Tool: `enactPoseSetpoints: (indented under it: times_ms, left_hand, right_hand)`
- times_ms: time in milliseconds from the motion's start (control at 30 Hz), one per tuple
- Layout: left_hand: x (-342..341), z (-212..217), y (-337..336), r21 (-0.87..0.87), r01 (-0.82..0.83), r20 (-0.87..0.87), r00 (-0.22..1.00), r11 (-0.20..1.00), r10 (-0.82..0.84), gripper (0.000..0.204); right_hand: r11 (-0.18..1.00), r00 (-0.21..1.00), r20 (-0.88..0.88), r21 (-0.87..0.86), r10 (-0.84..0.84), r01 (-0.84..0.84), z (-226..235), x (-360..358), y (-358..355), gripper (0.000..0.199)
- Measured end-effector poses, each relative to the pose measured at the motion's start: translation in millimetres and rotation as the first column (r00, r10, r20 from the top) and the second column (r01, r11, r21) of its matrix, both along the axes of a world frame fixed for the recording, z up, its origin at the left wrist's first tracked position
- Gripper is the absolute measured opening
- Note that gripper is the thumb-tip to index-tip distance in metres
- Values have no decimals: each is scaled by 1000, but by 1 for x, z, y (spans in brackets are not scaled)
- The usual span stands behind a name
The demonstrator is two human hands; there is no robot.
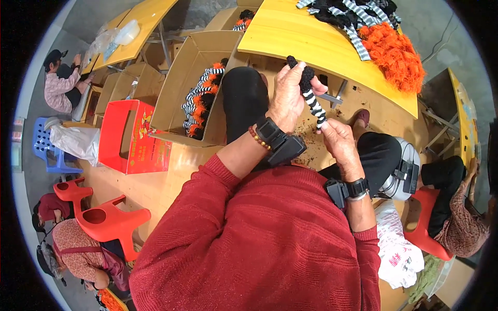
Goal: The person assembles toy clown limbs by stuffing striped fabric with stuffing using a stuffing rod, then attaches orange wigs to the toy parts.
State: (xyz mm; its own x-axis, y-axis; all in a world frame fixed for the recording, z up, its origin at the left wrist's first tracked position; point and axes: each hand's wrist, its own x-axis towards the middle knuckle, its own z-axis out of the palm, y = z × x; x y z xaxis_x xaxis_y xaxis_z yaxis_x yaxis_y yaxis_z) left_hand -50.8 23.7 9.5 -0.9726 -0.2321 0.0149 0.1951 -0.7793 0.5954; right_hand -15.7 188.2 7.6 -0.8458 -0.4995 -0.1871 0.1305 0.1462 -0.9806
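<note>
My left hand (288,98) grips the black fuzzy end of a small plush piece (310,93) with a black-and-white striped stem, held upright above my lap. My right hand (340,142) pinches the lower striped end of that same piece. Both wrists wear black strapped devices, and the left one also has a beaded bracelet. On the yellow table (311,44) ahead lies a heap of striped pieces (353,15) beside a pile of orange fluff (397,54).
An open cardboard box (194,85) of striped and orange pieces stands to my left, next to a red box (129,137). Red plastic stools (106,217) and seated people are at the left edge; another person sits at the right on a red stool.
</note>
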Motion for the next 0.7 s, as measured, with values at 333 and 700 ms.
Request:
enactPoseSetpoints:
  times_ms: [333, 700]
  left_hand:
    - [4, -15, -10, 100, -63, 64, 996, 993, 57, 16]
    - [1, -9, -15, 158, -72, 77, 995, 985, 60, 15]
  right_hand:
    - [1000, 994, 106, -23, -9, 12, -1, 7, 11, 23]
    - [999, 993, 113, -33, -22, 26, 0, 11, 16, 23]
